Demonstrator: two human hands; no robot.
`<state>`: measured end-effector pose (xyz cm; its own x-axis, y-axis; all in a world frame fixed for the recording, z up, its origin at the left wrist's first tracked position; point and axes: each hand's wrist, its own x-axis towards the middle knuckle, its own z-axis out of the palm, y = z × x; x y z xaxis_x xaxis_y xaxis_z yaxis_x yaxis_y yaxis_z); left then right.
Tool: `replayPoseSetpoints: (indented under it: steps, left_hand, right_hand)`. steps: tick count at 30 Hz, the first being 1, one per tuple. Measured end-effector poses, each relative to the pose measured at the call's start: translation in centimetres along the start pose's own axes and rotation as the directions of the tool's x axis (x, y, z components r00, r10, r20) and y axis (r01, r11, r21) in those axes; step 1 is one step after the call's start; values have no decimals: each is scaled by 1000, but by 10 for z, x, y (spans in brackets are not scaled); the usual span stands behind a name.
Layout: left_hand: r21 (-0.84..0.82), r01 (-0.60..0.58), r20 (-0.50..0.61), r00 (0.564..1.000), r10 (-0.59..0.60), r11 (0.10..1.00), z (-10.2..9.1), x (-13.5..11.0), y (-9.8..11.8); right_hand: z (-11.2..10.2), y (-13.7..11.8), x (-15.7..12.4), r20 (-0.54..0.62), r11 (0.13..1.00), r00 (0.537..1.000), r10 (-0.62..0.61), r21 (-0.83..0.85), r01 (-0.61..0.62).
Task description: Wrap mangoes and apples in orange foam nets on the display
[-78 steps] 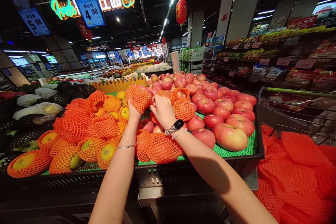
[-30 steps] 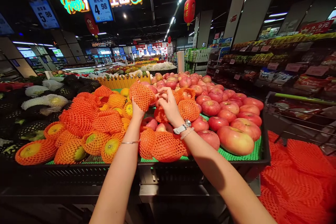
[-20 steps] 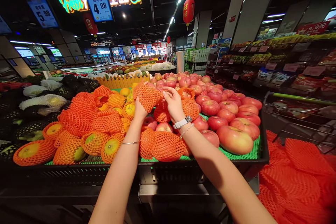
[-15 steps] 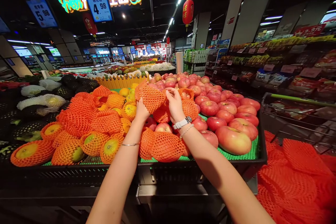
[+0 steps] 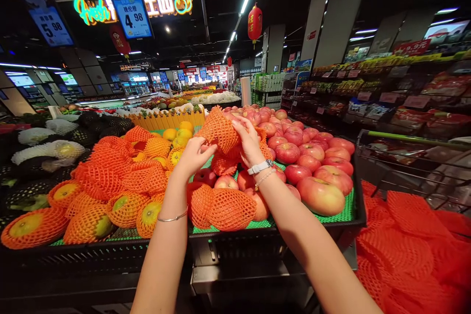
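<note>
Dropping the net (image 5: 220,130): possible; only the right hand (image 5: 249,142) clearly bears it, so a slack pinch could let it fall onto the apples (image 5: 287,153) and bruise one.
Snagging: possible; the mesh may catch the lower net (image 5: 224,163) close beneath.
Right hand: fingers curled, grasping the net's right side; contents hidden by mesh.
Left hand (image 5: 195,154): half spread, nothing visibly gripped; tips just beside the net, contact cannot be told.
Net position: between the hands, above the tray (image 5: 327,228).
</note>
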<state>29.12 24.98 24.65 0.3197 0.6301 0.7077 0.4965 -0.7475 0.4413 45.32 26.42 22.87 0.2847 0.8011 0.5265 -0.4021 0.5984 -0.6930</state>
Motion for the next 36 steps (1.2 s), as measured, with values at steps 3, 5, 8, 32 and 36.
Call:
replayPoseSetpoints:
  steps: [3,5,8,32,36]
  left_hand:
    - [-243,-76,-310,951,-3,967,-11,2,-2]
    - [-439,-75,-504,846,-176,895,-10,5,-6]
    - [-722,102,-288,855,-431,684,-2,8,-9]
    - [-893,413,282,822,-494,177,26,12,-7]
    - [-879,437,312,830,-462,190,29,9,-2]
  right_hand:
    - [-4,-1,2,-13,992,997,-79,-99,77]
    - [-6,-1,3,7,971,991,-136,-199,134]
    - [-8,-2,4,138,930,973,-184,-297,218]
    - [-9,-26,-8,511,515,758,-406,-557,651]
    - [-7,-32,-10,392,651,807,-442,-478,589]
